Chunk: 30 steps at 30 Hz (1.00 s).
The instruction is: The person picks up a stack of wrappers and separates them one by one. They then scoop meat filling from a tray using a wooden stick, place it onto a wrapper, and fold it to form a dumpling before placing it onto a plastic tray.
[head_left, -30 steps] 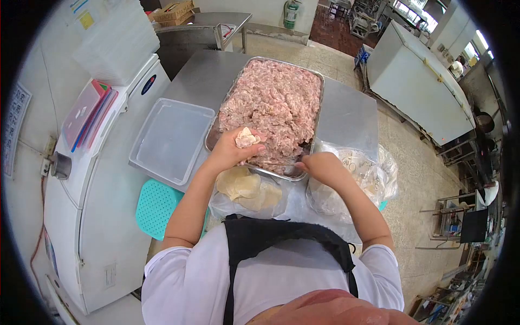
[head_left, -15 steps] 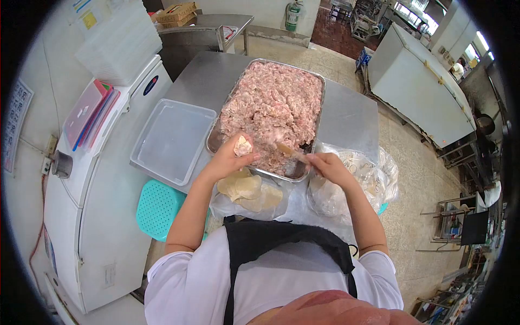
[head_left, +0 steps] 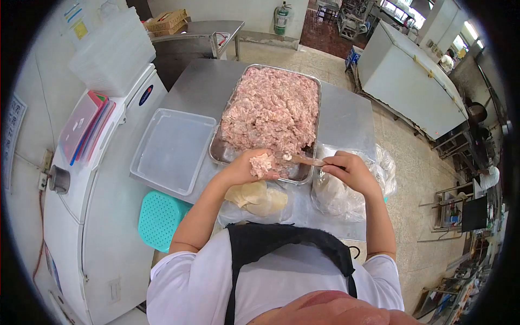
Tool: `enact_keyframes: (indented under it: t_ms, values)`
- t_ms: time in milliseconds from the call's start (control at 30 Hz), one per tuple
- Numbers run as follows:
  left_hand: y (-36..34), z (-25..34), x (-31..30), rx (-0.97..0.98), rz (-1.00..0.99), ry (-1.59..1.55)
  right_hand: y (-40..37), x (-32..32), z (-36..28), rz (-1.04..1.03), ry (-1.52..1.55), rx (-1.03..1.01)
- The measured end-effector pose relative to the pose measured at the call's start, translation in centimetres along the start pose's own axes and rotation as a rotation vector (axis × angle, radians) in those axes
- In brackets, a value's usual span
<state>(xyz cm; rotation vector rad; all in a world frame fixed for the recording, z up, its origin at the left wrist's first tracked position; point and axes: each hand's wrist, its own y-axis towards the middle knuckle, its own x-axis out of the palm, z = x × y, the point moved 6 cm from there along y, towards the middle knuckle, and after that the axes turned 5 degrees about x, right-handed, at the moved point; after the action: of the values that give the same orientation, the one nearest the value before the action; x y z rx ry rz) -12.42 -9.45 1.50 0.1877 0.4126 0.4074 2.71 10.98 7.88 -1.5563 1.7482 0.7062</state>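
My left hand (head_left: 245, 168) is cupped at the near edge of a metal tray (head_left: 216, 153), its fingers curled round a clump of minced meat (head_left: 261, 164). Whether a wrapper lies under that clump is hidden. My right hand (head_left: 346, 169) grips the handle of a wooden spatula (head_left: 309, 161), whose tip is near the clump over the tray's near corner. Pinkish minced meat (head_left: 276, 108) fills most of the tray. Just below my left hand, pale yellow round wrappers (head_left: 257, 199) lie on a plastic bag.
A translucent lid (head_left: 173, 149) lies left of the tray on the steel table (head_left: 349, 111). Clear plastic bags (head_left: 338, 192) with pale contents sit at the right. A turquoise perforated stool (head_left: 160, 221) stands below the table's left edge, beside a white fridge (head_left: 116, 216).
My left hand has moved right, toward the spatula, and its clump of meat looks larger. My right hand has shifted slightly right with the spatula. The whole view has tilted a little.
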Motion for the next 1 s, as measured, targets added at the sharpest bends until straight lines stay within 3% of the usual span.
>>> enact_keyframes:
  t_ms: [100,133,167,300,333,433,467,533,600,667,733,800,833,1000]
  values:
    - [0.1,0.3,-0.9,0.008,0.05,-0.128,0.0,3.8,-1.0,0.017,0.09,-0.077]
    - [0.4,0.6,-1.2,0.02,-0.023,-0.074,0.1,5.3,-1.3,0.024,0.165,-0.139]
    - [0.5,0.8,-1.3,0.032,-0.097,-0.019,0.5,6.8,-1.0,-0.062,0.229,-0.033]
    - [0.2,-1.0,-1.8,0.139,-0.068,0.047,1.5,5.5,-1.2,0.001,0.079,-0.08]
    - [0.2,-2.0,-2.1,0.055,-0.032,-0.024,1.4,5.6,-1.4,0.005,0.08,-0.075]
    - [0.2,-4.2,-2.8,-0.134,0.003,-0.174,0.7,3.1,-5.5,0.314,-0.339,0.058]
    - [0.0,-5.2,-2.8,-0.246,-0.002,-0.252,0.7,4.1,-6.3,0.314,-0.343,0.062]
    - [0.4,-5.9,-3.0,-0.221,-0.027,-0.218,0.5,5.4,-7.6,0.456,-0.191,-0.026]
    - [0.7,-5.9,-3.4,-0.198,-0.057,-0.182,1.3,7.8,-5.8,0.422,-0.245,-0.031]
    - [1.0,-5.0,-3.9,-0.195,-0.096,0.02,2.1,9.4,-1.7,0.275,-0.17,0.075]
    - [0.3,-4.3,-4.5,-0.125,-0.072,0.073,1.9,8.0,-0.1,0.255,-0.147,0.175]
    - [0.1,-4.1,-5.2,-0.058,-0.064,0.13,0.6,7.1,0.6,0.078,-0.325,0.367]
    - [0.3,-4.1,-5.3,-0.019,-0.1,0.072,0.1,6.3,0.2,0.133,-0.078,0.394]
    - [1.3,-1.3,-6.1,0.114,-0.084,0.13,-0.6,5.9,-4.2,0.198,0.293,0.402]
